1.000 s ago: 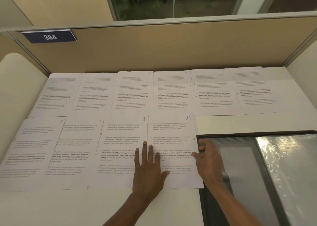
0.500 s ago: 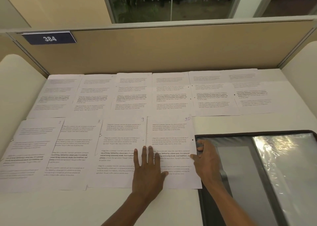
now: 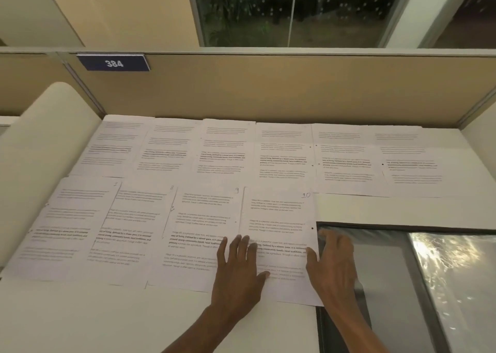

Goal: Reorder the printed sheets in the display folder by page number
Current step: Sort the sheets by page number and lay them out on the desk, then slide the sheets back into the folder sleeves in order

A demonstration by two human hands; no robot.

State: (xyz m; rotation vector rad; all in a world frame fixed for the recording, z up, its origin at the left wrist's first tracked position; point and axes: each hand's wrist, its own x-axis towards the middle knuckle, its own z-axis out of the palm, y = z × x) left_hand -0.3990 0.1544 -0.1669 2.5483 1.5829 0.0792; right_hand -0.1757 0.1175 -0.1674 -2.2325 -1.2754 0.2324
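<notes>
Left hand [image 3: 239, 269] flat, fingers straight, pressing white printed sheet marked 10 [image 3: 279, 218] beside sheet marked 9 [image 3: 204, 218]. Right hand [image 3: 335, 266] at its right edge, thumb on paper; grip unclear. Near row on white desk [image 3: 80, 320], touching open black display folder [image 3: 386, 258].

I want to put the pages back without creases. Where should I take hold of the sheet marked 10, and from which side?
Take the sheet marked 10 by its right edge, coming from the right. It lies flat, but that edge overlaps the rim of the folder, so fingers can probably slip under there. Its left edge meets sheet 9, where the left hand presses.
</notes>
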